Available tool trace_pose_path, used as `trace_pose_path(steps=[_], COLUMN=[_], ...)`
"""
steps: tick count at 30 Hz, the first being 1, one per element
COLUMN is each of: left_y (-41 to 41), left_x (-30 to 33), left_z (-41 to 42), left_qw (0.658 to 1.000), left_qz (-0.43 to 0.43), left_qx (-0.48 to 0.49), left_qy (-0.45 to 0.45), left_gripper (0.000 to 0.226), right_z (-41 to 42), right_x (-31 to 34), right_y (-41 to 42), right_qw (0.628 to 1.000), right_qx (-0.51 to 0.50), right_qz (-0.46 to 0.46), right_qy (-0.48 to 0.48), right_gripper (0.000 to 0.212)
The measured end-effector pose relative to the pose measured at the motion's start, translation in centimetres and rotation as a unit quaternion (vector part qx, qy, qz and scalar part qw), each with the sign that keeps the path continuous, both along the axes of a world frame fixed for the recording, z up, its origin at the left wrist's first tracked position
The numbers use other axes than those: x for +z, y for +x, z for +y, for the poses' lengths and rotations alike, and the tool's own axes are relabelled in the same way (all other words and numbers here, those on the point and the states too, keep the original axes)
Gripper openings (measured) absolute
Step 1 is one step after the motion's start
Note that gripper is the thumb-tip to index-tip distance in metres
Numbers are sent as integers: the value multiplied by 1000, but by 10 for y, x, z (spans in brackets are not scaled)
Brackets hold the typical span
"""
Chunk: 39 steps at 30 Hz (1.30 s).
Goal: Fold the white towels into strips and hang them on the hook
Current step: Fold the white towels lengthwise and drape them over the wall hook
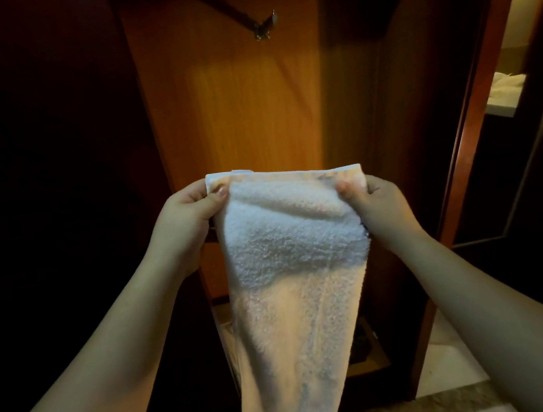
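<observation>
The left hand (187, 217) pinches the top left corner of the white towel (291, 258), thumb on the near face. The towel hangs between both hands as a long narrow strip, folded over at the top, its tail dropping out of view below. It looks soft, light and floppy, so it should sag wherever unsupported; the top corners seem the best hold. The right hand (375, 204) pinches the top right corner. The hook (265, 26) sits well above, on the wooden panel (250, 105).
</observation>
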<state>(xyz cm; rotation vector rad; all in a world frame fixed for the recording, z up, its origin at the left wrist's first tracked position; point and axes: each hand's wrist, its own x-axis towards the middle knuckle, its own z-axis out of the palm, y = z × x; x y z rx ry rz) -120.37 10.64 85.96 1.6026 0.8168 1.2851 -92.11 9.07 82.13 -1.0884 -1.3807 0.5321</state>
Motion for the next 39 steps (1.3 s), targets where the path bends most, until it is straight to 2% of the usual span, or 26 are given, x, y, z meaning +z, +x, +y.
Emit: trace_pose_path(steps=[1,3,5,7,9,12,15,20,24,27,29,32,33,35,37,39], left_y=[0,0,0,-2,-6,-5,4,13,35,56,68,85,89,96,101,102], left_x=[0,-1,-3,-3,-2,-10,-35,-51,-69,-88,-96,-102,-103,-107,-108,-105], left_z=[0,-3,-5,-6,-8,-12,-16,-7,-10,-24,-37,-55,-59,-65,-69,-71], left_qw=[1000,1000,1000,1000,1000,995,984,980,966,950,953,962,964,969,974,974], left_qz=[-2,2,11,9,-4,-73,-80,-123,-151,-143,-131,-112,-104,-81,-70,-93], left_qx=[-3,-8,-11,-15,-20,-56,-92,-23,41,134,150,144,146,145,135,115], left_qy=[-5,-6,-3,-3,10,-34,-128,-158,-206,-243,-227,-201,-196,-185,-169,-173], left_gripper=[26,25,24,25,27,31,36,36,28,28,23,13,18,27,20,17], right_z=[-1,-3,-2,1,2,3,3,0,-9,-21,-33,-51,-55,-59,-60,-61], right_x=[1,0,-5,-8,-5,3,7,1,-7,-28,-45,-62,-66,-70,-70,-68], right_y=[2,5,7,7,4,-5,-14,-12,-25,-48,-63,-80,-84,-90,-92,-90], right_qw=[993,954,934,929,919,912,928,954,978,972,970,974,976,981,984,983], right_qx=[82,212,251,262,276,297,274,180,27,-85,-127,-132,-124,-86,-48,-8], right_qz=[49,100,100,156,221,245,208,157,44,18,9,25,22,27,38,64], right_qy=[-66,-187,-236,-211,-175,-143,-143,-181,-204,-218,-209,-180,-178,-173,-170,-171], right_gripper=[55,55,65,66,57,45,47,46,48,49,46,37,36,35,29,32])
